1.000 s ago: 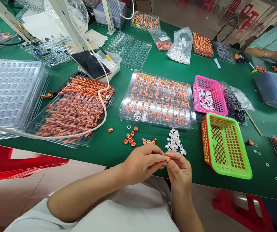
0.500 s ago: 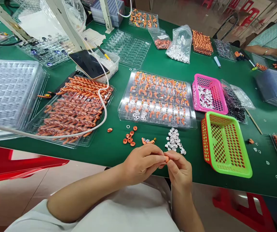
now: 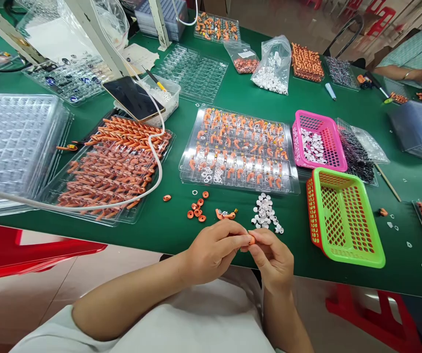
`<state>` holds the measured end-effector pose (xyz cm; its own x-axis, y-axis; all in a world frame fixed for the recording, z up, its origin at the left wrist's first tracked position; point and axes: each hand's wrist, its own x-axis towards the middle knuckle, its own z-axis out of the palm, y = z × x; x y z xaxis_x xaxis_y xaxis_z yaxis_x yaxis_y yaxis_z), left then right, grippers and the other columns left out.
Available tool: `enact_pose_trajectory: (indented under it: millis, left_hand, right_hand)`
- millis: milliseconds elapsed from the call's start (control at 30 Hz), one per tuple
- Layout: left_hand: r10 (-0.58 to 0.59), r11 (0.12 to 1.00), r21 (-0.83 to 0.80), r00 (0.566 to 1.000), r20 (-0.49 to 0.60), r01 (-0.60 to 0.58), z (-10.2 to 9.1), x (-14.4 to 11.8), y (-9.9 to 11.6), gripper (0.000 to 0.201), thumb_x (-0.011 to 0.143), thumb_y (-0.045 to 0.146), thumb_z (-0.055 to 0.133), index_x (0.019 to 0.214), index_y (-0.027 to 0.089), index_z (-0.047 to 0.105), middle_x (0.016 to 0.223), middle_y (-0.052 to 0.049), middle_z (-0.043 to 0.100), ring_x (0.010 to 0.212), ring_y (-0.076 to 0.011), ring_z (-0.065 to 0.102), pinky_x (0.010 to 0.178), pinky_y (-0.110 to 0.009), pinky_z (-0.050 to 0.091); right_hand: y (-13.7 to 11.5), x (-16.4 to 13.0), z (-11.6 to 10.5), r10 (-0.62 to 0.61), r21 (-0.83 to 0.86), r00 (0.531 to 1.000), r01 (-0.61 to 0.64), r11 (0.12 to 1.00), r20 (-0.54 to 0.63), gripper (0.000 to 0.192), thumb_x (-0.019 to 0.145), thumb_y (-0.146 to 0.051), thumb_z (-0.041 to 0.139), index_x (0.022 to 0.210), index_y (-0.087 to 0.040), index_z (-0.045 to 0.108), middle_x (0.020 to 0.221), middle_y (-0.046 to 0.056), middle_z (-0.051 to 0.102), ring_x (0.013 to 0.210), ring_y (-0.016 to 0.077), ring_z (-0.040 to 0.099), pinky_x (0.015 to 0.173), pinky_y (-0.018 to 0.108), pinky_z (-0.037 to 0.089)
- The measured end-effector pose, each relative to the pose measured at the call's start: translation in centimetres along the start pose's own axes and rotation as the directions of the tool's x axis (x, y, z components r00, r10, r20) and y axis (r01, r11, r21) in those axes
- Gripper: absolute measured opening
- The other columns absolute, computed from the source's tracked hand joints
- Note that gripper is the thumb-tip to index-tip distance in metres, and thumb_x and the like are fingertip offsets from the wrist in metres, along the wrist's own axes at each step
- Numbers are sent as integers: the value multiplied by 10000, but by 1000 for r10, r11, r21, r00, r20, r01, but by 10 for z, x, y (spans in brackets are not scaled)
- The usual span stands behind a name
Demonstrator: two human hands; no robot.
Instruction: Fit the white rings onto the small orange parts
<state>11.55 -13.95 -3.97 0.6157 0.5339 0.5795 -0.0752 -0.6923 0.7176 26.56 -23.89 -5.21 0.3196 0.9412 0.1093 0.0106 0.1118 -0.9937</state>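
Observation:
My left hand [image 3: 214, 250] and my right hand [image 3: 271, 257] meet at the near edge of the green table, fingertips pinched together on a small orange part [image 3: 251, 239]. Just beyond them lie a few loose orange rings [image 3: 197, 212], an orange hooked piece [image 3: 224, 214] and a heap of small white caps [image 3: 265, 212]. Farther back sits a clear blister tray [image 3: 238, 150] with several orange parts and white rings in its pockets.
A green basket [image 3: 344, 218] and a pink basket [image 3: 317, 141] of white caps stand to the right. A tray of orange pieces [image 3: 111, 166], crossed by a white cable, and stacked clear trays [image 3: 12, 142] lie left. A phone [image 3: 131, 97] rests behind. Another person's arm [image 3: 409, 73] is at far right.
Both hands stay pinched on the small orange part; the fingers shift slightly. The view has tilted a little.

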Motion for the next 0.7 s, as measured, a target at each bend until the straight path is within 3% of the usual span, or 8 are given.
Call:
enact_pose_trajectory:
  millis: [100, 333, 533, 700]
  left_hand:
    - [9, 1000, 19, 1000, -3, -9, 2, -2, 0, 340, 877, 27, 527, 1157, 207, 599, 949, -99, 676, 879, -170, 657, 723, -275, 566]
    - [54, 998, 34, 998, -26, -53, 3, -3, -1, 375, 863, 2, 530, 1189, 182, 578, 929, -98, 669, 863, -171, 648, 704, -285, 571]
    - [53, 997, 65, 998, -18, -52, 1, -5, -1, 404, 854, -16, 532, 1204, 183, 570, 946, -97, 672, 891, -171, 648, 720, -291, 575]
    - [38, 995, 94, 999, -20, -36, 1, -4, 1, 355, 855, -9, 544, 1160, 166, 591, 919, -96, 674, 860, -167, 652, 704, -283, 576]
  right_hand:
    - [-1, -1, 1, -39, -82, 999, 37, 996, -16, 287, 872, -123, 629, 1092, -294, 695, 940, 51, 681, 825, 214, 674, 681, 347, 583]
    - [-7, 3, -1, -257, -286, 966, 258, 923, 42, 369, 841, -31, 615, 1129, -257, 665, 941, 52, 690, 825, 194, 663, 664, 320, 579]
    - [-14, 8, -2, -260, -348, 956, 292, 891, 137, 407, 850, -2, 590, 1175, -243, 633, 1010, 65, 696, 890, 202, 665, 712, 326, 573]
    - [-15, 9, 0, -263, -361, 957, 291, 886, 125, 386, 853, 0, 586, 1160, -227, 638, 1004, 68, 698, 859, 194, 669, 688, 312, 569]
